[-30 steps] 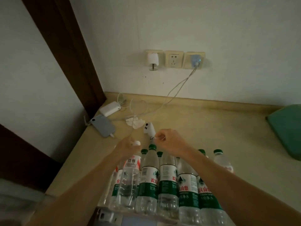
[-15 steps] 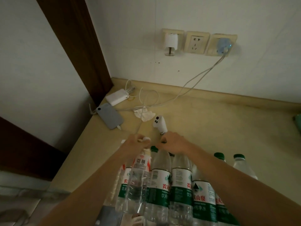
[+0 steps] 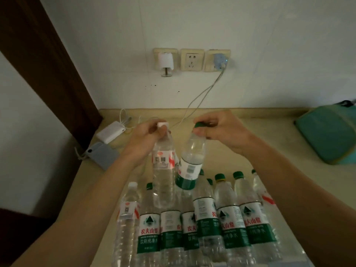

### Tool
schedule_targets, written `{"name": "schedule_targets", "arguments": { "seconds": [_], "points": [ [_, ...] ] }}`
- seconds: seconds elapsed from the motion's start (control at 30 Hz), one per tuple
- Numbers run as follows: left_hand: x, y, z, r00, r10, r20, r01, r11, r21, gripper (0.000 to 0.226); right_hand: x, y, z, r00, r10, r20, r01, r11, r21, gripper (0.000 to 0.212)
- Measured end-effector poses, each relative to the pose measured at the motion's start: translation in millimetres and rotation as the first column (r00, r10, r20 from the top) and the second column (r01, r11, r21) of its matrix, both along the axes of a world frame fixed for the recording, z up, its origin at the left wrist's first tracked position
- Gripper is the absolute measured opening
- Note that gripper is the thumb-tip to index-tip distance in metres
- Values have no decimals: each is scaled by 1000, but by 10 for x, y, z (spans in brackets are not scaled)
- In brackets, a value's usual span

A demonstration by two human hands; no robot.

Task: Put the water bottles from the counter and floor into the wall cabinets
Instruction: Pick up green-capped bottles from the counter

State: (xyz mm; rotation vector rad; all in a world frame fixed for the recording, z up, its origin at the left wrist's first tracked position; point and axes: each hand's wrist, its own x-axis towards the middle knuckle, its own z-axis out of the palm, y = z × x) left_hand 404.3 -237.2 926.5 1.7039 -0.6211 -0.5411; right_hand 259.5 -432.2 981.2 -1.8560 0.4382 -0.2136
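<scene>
Lifted clear of the cluster since half a second earlier: white-capped bottle pinched at the neck by the left grip, green-capped bottle pinched at the cap by the right grip, tilted. Hung touching, above the worktop. Stood at 6 o'clock below, the remaining bottles.

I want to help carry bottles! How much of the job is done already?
Done: nothing I can see; no cabinet is in view. In hand: the left hand holds a white-capped bottle by its neck, and the right hand holds a green-capped bottle the same way, both lifted above the rest. Left: a whole group of bottles stands on the counter.
</scene>
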Motion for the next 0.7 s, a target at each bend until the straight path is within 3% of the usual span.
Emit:
{"name": "schedule_targets", "arguments": {
  "seconds": [0.13, 0.3, 0.5, 0.7],
  "points": [
    [25, -368, 279, 991, 50, 123, -38, 995, -93, 18, -110, -235, 141, 972, -173, 161, 185, 980, -67, 35],
    [-59, -806, 340, 951, 77, 301, -35, 989, -142, 24, -132, -478, -26, 954, -251, 162, 280, 942, -188, 39],
    [-249, -1170, -78, 949, -16, 315, 8, 1000, 28, 26, -172, -704, -430, 945, -321, 63, 325, 899, -294, 39],
    [-351, -1270, -328, 948, -36, 317, 1, 994, 109, 35, -230, -871, -681, 946, -321, 50, 323, 912, -253, 42]
  ]
}}
